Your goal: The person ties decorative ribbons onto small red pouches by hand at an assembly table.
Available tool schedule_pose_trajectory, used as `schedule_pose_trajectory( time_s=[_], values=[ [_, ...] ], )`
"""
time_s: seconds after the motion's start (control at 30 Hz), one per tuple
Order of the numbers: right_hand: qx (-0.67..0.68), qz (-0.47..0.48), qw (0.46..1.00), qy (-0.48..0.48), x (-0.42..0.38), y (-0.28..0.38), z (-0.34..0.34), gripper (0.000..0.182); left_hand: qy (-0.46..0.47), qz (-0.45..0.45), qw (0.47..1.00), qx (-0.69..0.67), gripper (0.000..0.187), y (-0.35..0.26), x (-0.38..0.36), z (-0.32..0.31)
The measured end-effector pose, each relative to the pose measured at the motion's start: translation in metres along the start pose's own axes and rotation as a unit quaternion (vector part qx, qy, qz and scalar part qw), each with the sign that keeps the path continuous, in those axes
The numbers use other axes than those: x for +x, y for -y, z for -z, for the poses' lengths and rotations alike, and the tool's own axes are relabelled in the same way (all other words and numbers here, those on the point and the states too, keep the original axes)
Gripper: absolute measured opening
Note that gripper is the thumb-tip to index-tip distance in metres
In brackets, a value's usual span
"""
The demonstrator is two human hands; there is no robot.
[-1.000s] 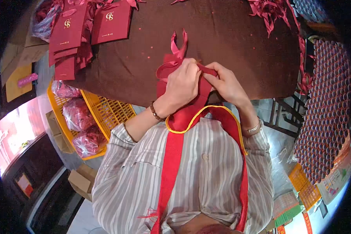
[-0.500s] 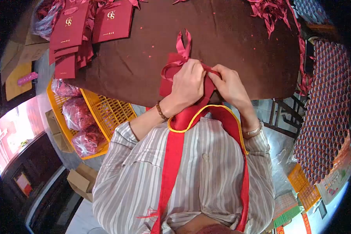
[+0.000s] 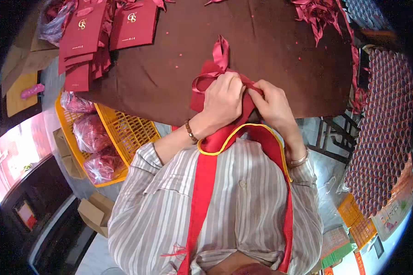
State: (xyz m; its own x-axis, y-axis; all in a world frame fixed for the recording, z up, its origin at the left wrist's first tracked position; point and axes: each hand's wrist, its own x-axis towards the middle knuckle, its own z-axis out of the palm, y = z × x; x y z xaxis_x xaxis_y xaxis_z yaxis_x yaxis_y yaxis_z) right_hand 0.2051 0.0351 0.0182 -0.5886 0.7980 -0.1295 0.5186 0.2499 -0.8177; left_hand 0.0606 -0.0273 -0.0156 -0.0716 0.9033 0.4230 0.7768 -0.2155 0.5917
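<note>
A small dark red paper bag [image 3: 198,101] lies at the near edge of the table, partly hidden under my hands. A red ribbon [image 3: 221,52] rises from it in an upright loop, with another loop curling out on the left. My left hand [image 3: 224,98], with a beaded bracelet at its wrist, is closed over the ribbon against the bag; its fingertips are hidden. Close beside it, my right hand [image 3: 271,103] pinches a stretch of the ribbon between thumb and forefinger. The two hands nearly touch.
Dark red bags [image 3: 81,34] with gold lettering are stacked at the table's far left. A heap of red ribbons [image 3: 317,18] lies far right on the brown tablecloth [image 3: 270,46]. Yellow crates [image 3: 128,133] with wrapped red bundles stand at lower left; rows of round-topped items [image 3: 381,128] fill the right.
The upright ribbon loop has narrowed and shifted slightly right. Both hands have moved a little to the right with the bag, keeping their hold on the ribbon.
</note>
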Motion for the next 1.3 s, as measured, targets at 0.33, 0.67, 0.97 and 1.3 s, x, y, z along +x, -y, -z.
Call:
schedule_pose_trajectory(
  time_s=[0.33,0.67,0.97,1.3],
  values=[
    [0.035,-0.028,0.999,0.010,-0.005,-0.002,0.000,0.016,-0.018,-0.055,0.998,0.027,0.010,-0.006,-0.001,-0.003],
    [0.128,-0.026,0.991,0.040,-0.001,-0.015,-0.003,0.017,-0.008,-0.026,1.000,-0.001,0.014,0.002,0.000,-0.002],
    [0.128,-0.005,0.992,0.020,-0.005,-0.013,-0.002,0.017,-0.008,-0.060,0.998,0.006,0.014,0.003,0.000,-0.001],
    [0.269,-0.126,0.951,0.088,0.008,-0.018,-0.002,0.024,-0.033,0.028,0.999,0.000,0.005,0.013,0.000,0.006]
  ],
)
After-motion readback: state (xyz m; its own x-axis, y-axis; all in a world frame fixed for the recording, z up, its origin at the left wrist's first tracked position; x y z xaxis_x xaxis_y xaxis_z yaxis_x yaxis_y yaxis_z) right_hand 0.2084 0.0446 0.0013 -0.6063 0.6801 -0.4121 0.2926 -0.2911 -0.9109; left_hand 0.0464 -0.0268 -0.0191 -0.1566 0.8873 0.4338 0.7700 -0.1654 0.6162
